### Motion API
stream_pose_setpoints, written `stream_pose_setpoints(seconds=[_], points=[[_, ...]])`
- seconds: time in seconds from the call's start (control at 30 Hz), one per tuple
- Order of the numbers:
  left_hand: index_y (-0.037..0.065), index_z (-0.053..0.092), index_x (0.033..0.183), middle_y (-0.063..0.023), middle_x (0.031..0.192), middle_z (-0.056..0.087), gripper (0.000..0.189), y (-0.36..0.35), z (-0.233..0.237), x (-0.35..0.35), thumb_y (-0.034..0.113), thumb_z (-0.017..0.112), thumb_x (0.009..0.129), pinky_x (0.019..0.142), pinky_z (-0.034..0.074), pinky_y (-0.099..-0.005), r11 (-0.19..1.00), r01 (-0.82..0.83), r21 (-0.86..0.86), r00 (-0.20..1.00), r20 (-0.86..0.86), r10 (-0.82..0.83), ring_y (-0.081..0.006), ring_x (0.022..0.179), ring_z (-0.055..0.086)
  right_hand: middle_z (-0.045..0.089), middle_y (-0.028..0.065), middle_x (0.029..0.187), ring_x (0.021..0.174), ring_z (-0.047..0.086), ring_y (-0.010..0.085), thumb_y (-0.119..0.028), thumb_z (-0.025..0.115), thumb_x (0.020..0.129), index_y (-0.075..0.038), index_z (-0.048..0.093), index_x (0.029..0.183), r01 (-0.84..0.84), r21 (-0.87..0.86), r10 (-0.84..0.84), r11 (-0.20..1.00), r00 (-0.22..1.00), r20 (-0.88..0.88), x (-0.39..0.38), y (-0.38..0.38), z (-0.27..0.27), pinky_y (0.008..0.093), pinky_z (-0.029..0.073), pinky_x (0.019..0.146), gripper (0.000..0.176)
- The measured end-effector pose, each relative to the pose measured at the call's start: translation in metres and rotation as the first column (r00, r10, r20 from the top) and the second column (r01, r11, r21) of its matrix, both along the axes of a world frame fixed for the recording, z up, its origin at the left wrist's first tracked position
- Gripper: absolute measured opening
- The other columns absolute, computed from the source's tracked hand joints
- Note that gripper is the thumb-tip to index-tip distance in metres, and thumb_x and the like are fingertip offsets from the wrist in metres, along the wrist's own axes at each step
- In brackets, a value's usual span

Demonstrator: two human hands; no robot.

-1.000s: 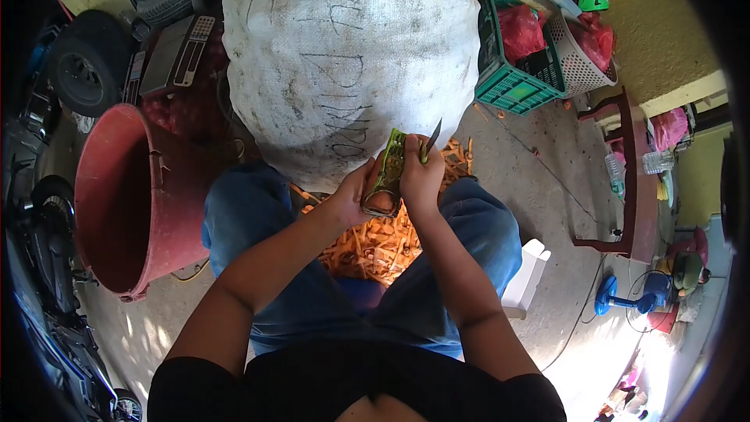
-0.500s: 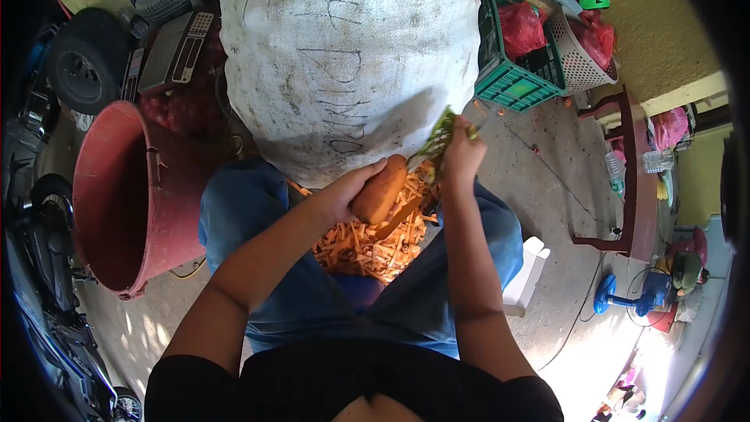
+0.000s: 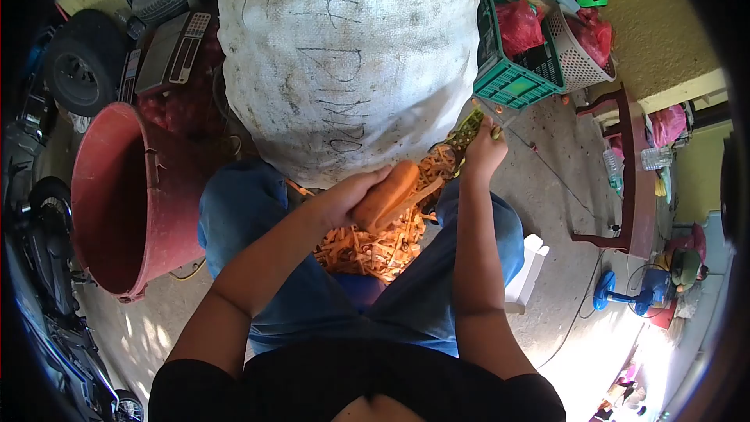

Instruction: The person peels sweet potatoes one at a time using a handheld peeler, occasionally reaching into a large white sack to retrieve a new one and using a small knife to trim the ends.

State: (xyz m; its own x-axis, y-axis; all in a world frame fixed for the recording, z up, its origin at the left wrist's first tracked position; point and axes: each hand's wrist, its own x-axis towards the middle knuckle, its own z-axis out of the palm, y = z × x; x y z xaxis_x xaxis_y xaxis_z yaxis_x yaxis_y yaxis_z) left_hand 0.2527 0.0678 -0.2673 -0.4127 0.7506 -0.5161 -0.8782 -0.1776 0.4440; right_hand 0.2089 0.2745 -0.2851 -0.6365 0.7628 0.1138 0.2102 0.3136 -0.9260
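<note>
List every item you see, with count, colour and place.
Carrot: one, orange, in the left hand
Slotted tool: one, green, in the right hand
Peelings: many, orange, between the knees
Sack: one, white, ahead
Tub: one, red, left
Tyres: several, black, far left
Keypad device: one, grey, beyond the tub
Motorcycle: one, dark, left edge
Crate: one, green, ahead right
Basket: one, white, beside the crate
Bottles: two, clear, right
Fan: one, blue, right
Box: one, white, by the right knee
Small clutter, far right: uncountable
Left hand, right hand: two, bare, above the lap
Legs: two, blue trousers, below
</note>
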Motion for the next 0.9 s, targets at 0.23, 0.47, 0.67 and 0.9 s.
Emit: stream_pose_setpoints(seconds=[0.23, 0.47, 0.67, 0.9], points=[[0.007, 0.045, 0.101, -0.0057, 0.085, 0.057, 0.036, 0.004, -0.033, -0.012, 0.036, 0.028, 0.088, 0.061, 0.049, -0.0318, 0.963, -0.188, 0.194, 0.976, 0.146, 0.161, -0.0166, 0.071, 0.057, 0.055, 0.0170, 0.062, 0.055, 0.055, 0.0249, -0.018, 0.047, 0.082, 0.002, 0.055, 0.079, -0.419, 0.126, 0.433, 0.899, 0.895, -0.112, 0.045, -0.095, 0.018, 0.0340, 0.042, 0.053, 0.022], [0.004, 0.043, 0.106, -0.0095, 0.088, 0.054, 0.035, 0.005, -0.013, 0.000, 0.032, 0.035, 0.087, 0.061, 0.049, -0.0319, 0.990, -0.074, -0.121, 0.997, -0.008, 0.074, -0.0192, 0.073, 0.056, 0.054, 0.0083, 0.053, 0.044, 0.049, 0.0149, -0.019, 0.049, 0.081, 0.001, 0.056, 0.070, -0.054, 0.101, 0.061, 0.993, 0.996, -0.061, -0.001, -0.012, -0.009, 0.0287, 0.037, 0.040, 0.025], [0.007, 0.045, 0.103, -0.0063, 0.087, 0.055, 0.036, 0.001, -0.027, -0.008, 0.037, 0.036, 0.086, 0.066, 0.048, -0.0357, 0.988, -0.149, 0.037, 0.986, 0.086, 0.145, -0.0160, 0.075, 0.055, 0.056, 0.0098, 0.061, 0.050, 0.052, 0.0165, -0.019, 0.048, 0.082, 0.002, 0.056, 0.077, -0.286, -0.161, 0.270, 0.944, 0.956, -0.115, 0.024, -0.057, 0.012, 0.0275, 0.040, 0.046, 0.023], [0.005, 0.047, 0.097, -0.0054, 0.081, 0.056, 0.036, 0.004, -0.028, -0.004, 0.035, 0.031, 0.088, 0.062, 0.047, -0.0268, 0.987, -0.151, -0.044, 0.988, 0.034, 0.153, -0.0133, 0.067, 0.055, 0.054, 0.0066, 0.059, 0.053, 0.048, 0.0128, -0.019, 0.048, 0.082, 0.004, 0.055, 0.074, -0.247, 0.173, 0.252, 0.953, 0.968, -0.002, 0.024, -0.060, 0.006, 0.0272, 0.039, 0.050, 0.025]])
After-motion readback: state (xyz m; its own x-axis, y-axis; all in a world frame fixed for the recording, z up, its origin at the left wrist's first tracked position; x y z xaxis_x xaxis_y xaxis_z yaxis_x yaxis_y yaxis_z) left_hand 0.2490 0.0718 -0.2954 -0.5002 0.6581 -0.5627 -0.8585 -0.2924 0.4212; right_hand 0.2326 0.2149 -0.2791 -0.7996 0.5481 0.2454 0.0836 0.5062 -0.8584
